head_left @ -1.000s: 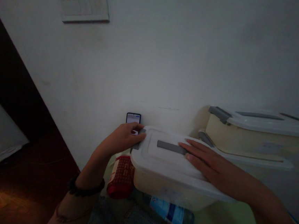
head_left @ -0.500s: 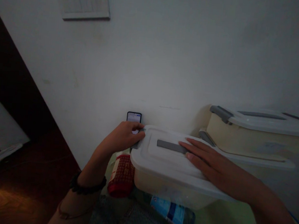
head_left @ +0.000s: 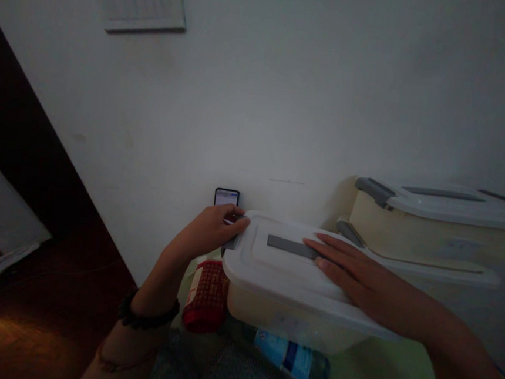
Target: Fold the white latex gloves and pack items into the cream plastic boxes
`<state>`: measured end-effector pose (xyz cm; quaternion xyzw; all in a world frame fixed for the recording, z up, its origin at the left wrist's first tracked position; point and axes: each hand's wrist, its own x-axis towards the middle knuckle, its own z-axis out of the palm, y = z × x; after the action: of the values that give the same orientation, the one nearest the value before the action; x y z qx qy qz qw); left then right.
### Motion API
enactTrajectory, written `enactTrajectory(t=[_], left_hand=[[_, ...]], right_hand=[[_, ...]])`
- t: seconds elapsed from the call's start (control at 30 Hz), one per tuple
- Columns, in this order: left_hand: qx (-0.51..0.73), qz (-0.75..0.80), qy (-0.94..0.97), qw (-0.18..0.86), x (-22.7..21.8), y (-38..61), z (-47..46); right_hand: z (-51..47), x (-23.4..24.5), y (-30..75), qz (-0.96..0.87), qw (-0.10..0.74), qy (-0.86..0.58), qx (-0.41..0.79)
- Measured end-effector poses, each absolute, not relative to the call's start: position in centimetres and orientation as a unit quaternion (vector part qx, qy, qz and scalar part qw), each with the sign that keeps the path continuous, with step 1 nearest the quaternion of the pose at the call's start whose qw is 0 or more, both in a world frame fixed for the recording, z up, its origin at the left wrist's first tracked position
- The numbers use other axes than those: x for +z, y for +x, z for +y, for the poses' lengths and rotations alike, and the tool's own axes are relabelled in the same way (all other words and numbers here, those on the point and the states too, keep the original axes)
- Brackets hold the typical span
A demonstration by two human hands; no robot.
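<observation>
A cream storage box with a white lid (head_left: 254,266) and a grey strip along the lid's top lies in front of me, tilted in view. At its left end, my left hand (head_left: 216,227) has its fingers and thumb closed around the grey latch (head_left: 232,241). My right hand (head_left: 355,275) rests flat on the lid, fingers stretched out, the tips touching the grey strip. The box's far right end is hidden beneath my right hand and forearm.
A red jar (head_left: 206,297) stands left of the box, and a bottle with a blue label (head_left: 293,358) lies in front. Behind, a phone (head_left: 226,196) leans on the wall. Two more storage boxes (head_left: 434,235) are stacked at right. A switch plate (head_left: 140,3) is on the wall.
My left hand's thumb and the box's left end have shifted very slightly to the right. My right hand stays flat on the lid.
</observation>
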<state>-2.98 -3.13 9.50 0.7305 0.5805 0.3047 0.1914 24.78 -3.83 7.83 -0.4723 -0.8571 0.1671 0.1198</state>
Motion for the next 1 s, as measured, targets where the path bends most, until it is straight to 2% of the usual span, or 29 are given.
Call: enactTrajectory(t=[0.13, 0.43, 1.0], left_hand=[[0.308, 0.579, 0.727, 0.205, 9.36, -3.11, -3.06], [0.284, 0.598, 0.734, 0.155, 9.91, -2.78, -3.21], [0.297, 0.596, 0.734, 0.128, 9.36, -3.07, -2.95]], right_hand=[[-3.71, 7.73, 24.86, -0.858, 0.117, -0.472, 0.168], [-3.87, 7.97, 24.68, -0.858, 0.123, -0.470, 0.167], [-3.70, 7.53, 25.01, -0.861, 0.130, -0.464, 0.161]])
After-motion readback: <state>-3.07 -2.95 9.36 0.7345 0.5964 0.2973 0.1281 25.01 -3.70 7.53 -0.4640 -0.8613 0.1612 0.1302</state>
